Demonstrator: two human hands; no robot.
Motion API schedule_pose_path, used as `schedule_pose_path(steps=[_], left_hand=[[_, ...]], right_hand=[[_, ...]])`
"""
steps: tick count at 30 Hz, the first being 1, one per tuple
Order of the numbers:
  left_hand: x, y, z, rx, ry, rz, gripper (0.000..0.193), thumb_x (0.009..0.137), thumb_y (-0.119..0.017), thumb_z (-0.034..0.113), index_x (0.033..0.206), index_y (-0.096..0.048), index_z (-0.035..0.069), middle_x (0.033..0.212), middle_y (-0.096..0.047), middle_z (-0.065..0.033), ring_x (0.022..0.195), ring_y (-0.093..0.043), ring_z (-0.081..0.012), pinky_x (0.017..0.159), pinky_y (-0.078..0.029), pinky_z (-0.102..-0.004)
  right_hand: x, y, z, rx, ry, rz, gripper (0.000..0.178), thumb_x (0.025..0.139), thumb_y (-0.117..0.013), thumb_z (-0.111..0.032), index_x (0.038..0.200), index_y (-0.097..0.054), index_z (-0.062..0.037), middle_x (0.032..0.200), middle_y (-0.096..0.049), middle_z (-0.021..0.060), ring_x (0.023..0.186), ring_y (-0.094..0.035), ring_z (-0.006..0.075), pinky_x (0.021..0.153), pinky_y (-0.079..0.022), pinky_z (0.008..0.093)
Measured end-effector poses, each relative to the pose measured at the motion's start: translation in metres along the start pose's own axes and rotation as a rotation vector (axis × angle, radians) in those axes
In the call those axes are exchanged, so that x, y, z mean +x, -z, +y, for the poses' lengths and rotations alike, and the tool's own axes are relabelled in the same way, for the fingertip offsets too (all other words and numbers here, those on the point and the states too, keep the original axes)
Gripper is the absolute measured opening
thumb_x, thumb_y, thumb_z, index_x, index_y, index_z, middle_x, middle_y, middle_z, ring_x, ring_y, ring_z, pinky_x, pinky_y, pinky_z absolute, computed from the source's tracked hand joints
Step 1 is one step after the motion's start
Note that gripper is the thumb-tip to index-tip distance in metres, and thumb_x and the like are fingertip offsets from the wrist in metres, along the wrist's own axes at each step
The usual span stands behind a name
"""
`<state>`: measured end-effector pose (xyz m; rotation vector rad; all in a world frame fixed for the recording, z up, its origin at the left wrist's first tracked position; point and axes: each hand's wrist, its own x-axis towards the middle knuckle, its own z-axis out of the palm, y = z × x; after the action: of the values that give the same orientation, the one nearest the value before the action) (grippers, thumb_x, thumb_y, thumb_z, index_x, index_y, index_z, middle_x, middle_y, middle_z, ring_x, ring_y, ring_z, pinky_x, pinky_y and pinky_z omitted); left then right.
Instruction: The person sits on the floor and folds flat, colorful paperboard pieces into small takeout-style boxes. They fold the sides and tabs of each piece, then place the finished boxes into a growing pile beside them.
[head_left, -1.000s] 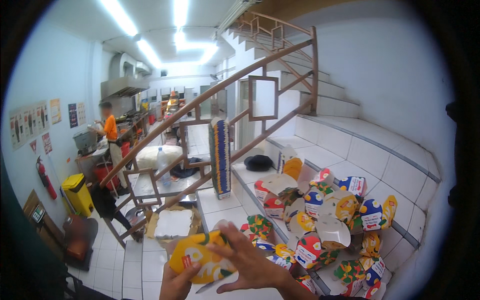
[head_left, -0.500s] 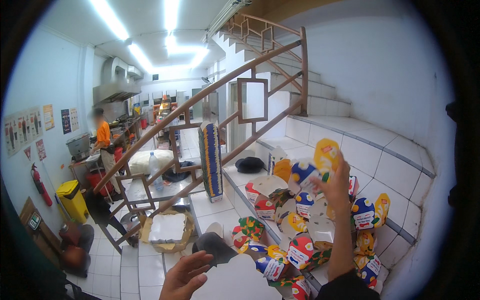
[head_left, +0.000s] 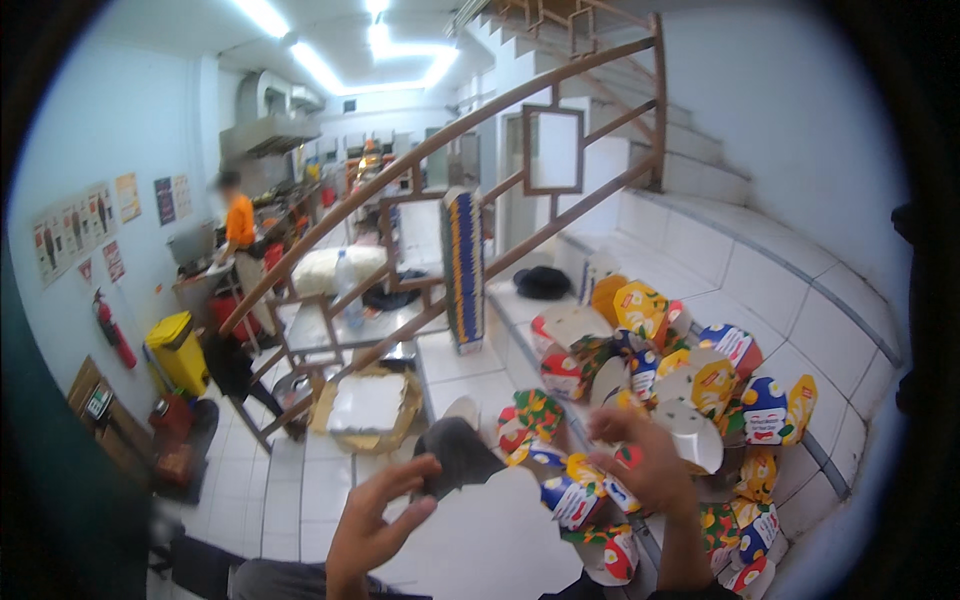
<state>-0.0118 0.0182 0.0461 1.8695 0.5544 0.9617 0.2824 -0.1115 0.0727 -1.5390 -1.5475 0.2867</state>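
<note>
My left hand (head_left: pixel 378 515) is open, its fingers apart, over the left edge of a white card blank (head_left: pixel 490 540) at my lap. My right hand (head_left: pixel 648 465) is raised to the right of the blank, fingers spread and nothing visible in them. Just beyond and beside it, a heap of folded paper food boxes (head_left: pixel 765 412) in red, blue, yellow and green prints covers the tiled steps. Several show their white insides. A grey-black covered knee (head_left: pixel 455 455) shows beyond the blank.
A brown metal railing (head_left: pixel 560 225) slants across. Beside it stands a tall stack of flat printed blanks (head_left: pixel 465 275). An opened carton (head_left: pixel 370 405) holds white card. A black cap (head_left: pixel 543 283) lies on a step. A person in orange (head_left: pixel 240 222) stands far left, past a yellow bin (head_left: pixel 178 352).
My right hand has let go of a yellow-and-blue food box over the heap and come back down toward the white blank. The whole view has shifted. My left hand stays open near the blank.
</note>
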Motion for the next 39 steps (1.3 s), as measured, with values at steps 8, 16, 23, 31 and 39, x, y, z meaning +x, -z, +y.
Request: schedule_pose_path(steps=[8,16,23,31,39], left_hand=[[-0.061,-0.003,-0.095,0.464,0.303,0.454,0.047,0.084,-0.069,0.016,0.125,-0.054,-0.003,0.125,-0.056,-0.0222,0.118,-0.052,-0.0366,0.1,-0.041,-0.04],[-0.14,-0.073,-0.148,-0.136,0.722,0.496,0.069,0.088,-0.064,0.008,0.145,-0.027,-0.004,0.131,-0.047,-0.0289,0.111,-0.056,-0.0304,0.09,-0.049,-0.0368],[-0.121,-0.082,-0.116,-0.15,0.635,0.513,0.065,0.089,-0.058,0.001,0.145,-0.026,-0.005,0.128,-0.049,-0.0291,0.101,-0.06,-0.0284,0.085,-0.051,-0.0345],[-0.115,-0.075,-0.103,-0.112,0.356,0.845,0.062,0.084,-0.064,0.0,0.141,-0.039,0.005,0.125,-0.052,-0.0213,0.113,-0.055,-0.0299,0.093,-0.048,-0.0409],[-0.093,-0.067,-0.06,0.407,-0.729,0.504,0.006,0.082,-0.068,0.002,0.088,-0.07,0.004,0.095,-0.069,-0.0117,0.095,-0.066,-0.0305,0.088,-0.056,-0.049]], right_hand=[[-0.029,-0.121,0.086,-0.158,-0.222,-0.279,0.074,0.087,-0.067,-0.032,0.143,-0.03,0.0002,0.147,-0.029,0.0285,0.136,-0.031,0.042,0.111,-0.03,0.0433],[-0.034,-0.14,0.1,-0.097,-0.343,-0.231,0.076,0.086,-0.067,-0.028,0.144,-0.027,0.0,0.145,-0.032,0.0287,0.135,-0.033,0.041,0.112,-0.029,0.0434],[-0.034,-0.129,0.083,0.048,-0.376,-0.002,0.071,0.083,-0.069,-0.015,0.142,-0.032,-0.0009,0.134,-0.044,0.0248,0.127,-0.043,0.0367,0.106,-0.035,0.0427],[-0.025,-0.108,0.053,0.089,-0.168,0.339,0.063,0.08,-0.07,-0.007,0.135,-0.039,-0.0018,0.113,-0.052,0.0145,0.106,-0.053,0.0277,0.092,-0.044,0.037],[-0.028,-0.092,-0.01,1.064,-0.135,-0.263,0.061,0.093,-0.062,-0.034,0.137,-0.038,0.0013,0.127,-0.053,0.0128,0.119,-0.049,0.0175,0.1,-0.04,0.0344]])
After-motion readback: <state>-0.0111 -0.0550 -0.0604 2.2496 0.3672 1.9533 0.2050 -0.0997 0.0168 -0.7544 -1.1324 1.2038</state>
